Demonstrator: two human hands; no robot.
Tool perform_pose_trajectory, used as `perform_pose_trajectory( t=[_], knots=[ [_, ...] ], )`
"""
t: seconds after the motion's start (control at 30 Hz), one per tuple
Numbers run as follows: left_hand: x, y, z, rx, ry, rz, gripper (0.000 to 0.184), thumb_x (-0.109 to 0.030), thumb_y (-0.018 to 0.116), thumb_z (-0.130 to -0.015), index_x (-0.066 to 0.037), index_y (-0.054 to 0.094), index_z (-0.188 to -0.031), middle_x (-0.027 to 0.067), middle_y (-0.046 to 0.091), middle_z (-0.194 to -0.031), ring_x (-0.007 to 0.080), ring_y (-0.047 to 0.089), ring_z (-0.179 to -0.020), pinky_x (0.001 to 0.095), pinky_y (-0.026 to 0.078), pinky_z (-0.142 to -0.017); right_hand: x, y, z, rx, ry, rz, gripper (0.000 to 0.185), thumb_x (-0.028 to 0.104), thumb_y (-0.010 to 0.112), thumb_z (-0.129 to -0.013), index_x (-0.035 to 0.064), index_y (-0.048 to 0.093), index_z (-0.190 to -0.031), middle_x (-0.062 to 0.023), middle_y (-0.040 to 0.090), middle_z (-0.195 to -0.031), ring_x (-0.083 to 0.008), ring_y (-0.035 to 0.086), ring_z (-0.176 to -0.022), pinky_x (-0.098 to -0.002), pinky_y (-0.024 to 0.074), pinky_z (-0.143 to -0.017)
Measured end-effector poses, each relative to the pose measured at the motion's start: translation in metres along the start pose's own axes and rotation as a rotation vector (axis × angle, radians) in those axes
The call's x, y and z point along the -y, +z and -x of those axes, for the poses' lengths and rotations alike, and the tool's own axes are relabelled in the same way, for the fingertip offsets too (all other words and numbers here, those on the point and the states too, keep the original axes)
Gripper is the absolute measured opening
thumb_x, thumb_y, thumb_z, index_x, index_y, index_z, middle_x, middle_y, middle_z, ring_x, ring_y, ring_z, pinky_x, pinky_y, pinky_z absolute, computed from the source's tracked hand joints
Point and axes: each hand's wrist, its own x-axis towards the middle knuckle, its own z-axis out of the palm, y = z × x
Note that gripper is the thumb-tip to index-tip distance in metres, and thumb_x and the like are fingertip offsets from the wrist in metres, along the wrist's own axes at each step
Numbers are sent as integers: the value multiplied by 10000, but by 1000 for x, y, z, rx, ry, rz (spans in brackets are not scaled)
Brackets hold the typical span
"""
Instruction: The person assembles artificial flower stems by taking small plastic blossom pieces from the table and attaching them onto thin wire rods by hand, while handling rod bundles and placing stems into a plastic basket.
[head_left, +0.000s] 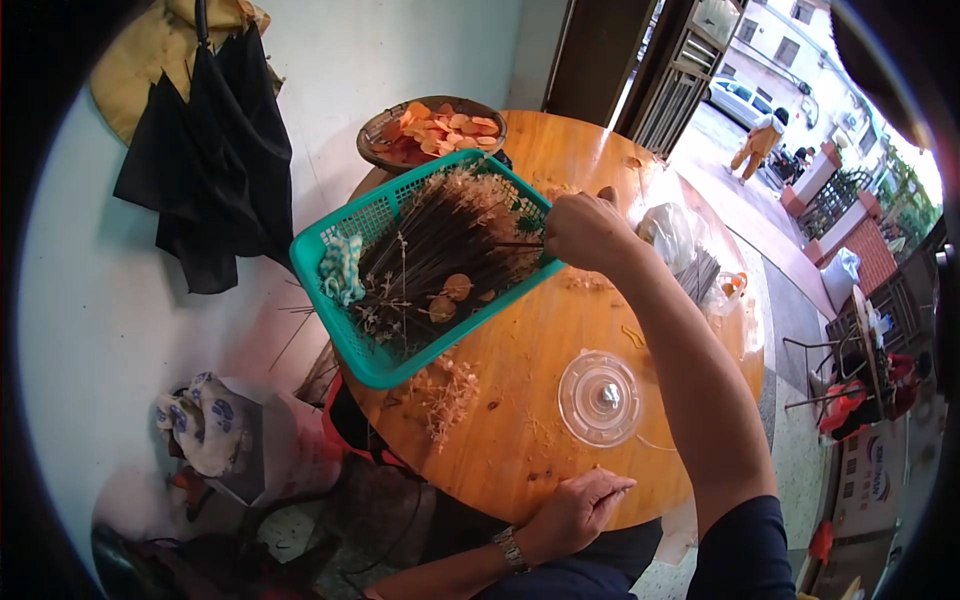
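One black umbrella (215, 170) hangs at the far left of my head view and partly covers a yellow item (125, 80) that I cannot identify. Below, a patterned cloth (208, 425) lies over a white bag (300, 450) whose contents are lost in shadow.

Next is the green basket (455, 339), set at an angle; its left end appears to extend past the rounded edge of the counter (520, 350). It holds dried stems (415, 255), pale orange discs (456, 287) and a blue-white cloth (342, 270); lower layers are hidden. Behind it, a wicker bowl (370, 140) of orange petals (440, 130) is partly screened by the basket rim. A dried sprig (445, 400) lies at the near side.

The left hand (578, 508) is at the counter's near edge, relaxed and partly open, with nothing seen in it; I cannot see its palm. The right hand (590, 232) is at the basket's right end, fingers folded away from my camera. A dark stem (520, 245) runs up to it, but I cannot tell whether the stem is gripped.

Between the hands, a round clear lid (600, 398) sits on the wood. Room for moving: the strip of counter from basket to lid, which carries fine debris; the right forearm (700, 370) bounds it.

Beyond the forearm, glare obscures the outline of a clear plastic bag (670, 228) with grey stems (703, 272). At far right, a person (762, 140) is outdoors, and the dark lens border cuts off the corners.
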Motion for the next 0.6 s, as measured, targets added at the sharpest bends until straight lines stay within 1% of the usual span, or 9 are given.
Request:
perform_pose_trajectory(
  t=[0.1,0.17,0.4,0.6],
  knots=[
    [-1,0,0,-1,-3,-4,193,-3,653,-995,1,721,-1175,156,738,-1009,285,743,-902,351,592,-792,-3,4,-1,-38,-33,-52,81,62,677,-760,29,743,-792,-172,749,-926,-355,720,-939,-520,396,-956],
    [0,1,0,-8,6,-1,191,-4,661,-990,2,721,-1171,155,736,-1004,284,741,-894,351,592,-781,-4,1,-2,-15,-16,-47,90,69,680,-763,32,751,-804,-173,752,-922,-359,723,-946,-532,404,-969],
    [-1,-1,0,15,-27,8,226,-24,601,-1013,8,700,-1213,161,732,-1027,296,737,-927,367,589,-817,-4,1,-3,-35,61,-94,96,81,692,-762,46,765,-813,-169,758,-905,-361,732,-951,-571,425,-1011],
    [3,0,1,1,-3,18,268,-6,568,-1018,7,697,-1252,176,732,-1025,308,737,-942,374,588,-835,-3,0,0,-80,45,-100,95,75,683,-764,64,768,-806,-163,755,-870,-358,728,-905,-532,416,-998]
  ],
)
